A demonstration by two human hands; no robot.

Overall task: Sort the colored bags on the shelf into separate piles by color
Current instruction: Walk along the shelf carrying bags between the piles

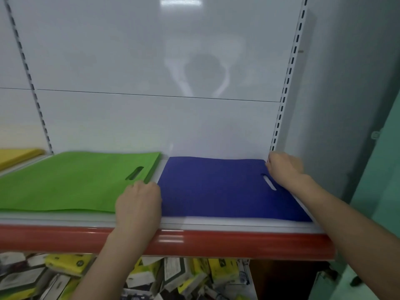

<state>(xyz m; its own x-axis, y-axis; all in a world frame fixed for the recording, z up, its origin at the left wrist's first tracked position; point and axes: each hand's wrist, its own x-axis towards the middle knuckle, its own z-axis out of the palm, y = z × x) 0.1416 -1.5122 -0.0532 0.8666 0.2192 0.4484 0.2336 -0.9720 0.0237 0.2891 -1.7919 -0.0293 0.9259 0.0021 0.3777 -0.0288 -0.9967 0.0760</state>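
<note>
A: What sits closest to you?

B: Your two bare forearms (104, 267), rising from the bottom edge. Past them, on the level below, there is a jumble of yellow-and-white wrapped packets (69, 263), too blurred to read. Above those runs the glossy red front strip (216, 243) of the white metal shelf (65, 217).

A: And your hands?

B: Your left hand (138, 204) sits over the shelf's front lip. It is at the left edge of the flat dark-blue fabric bag (216, 187), between that and the flat lime-green fabric bag (71, 180). The knuckles are up and the fingers are bent under and hidden. I cannot tell whether they grip the edge or only rest there. Your right hand (285, 169) lies on the blue bag's right end, just beside its slot handle, reaching toward the far right corner. Its fingers are bent, but blur hides whether they pinch the fabric.

A: Where do the bags lie?

B: The blue one lies flat on the right half of the shelf and the green one flat on the left half. They are side by side, with a thin strip of white shelf between them at the back. Farther left lies a flat yellow bag (15, 155), cut off by the frame. Behind everything stand the glossy white back panel (151, 61) and, at the right, a slotted white upright (290, 68).
</note>
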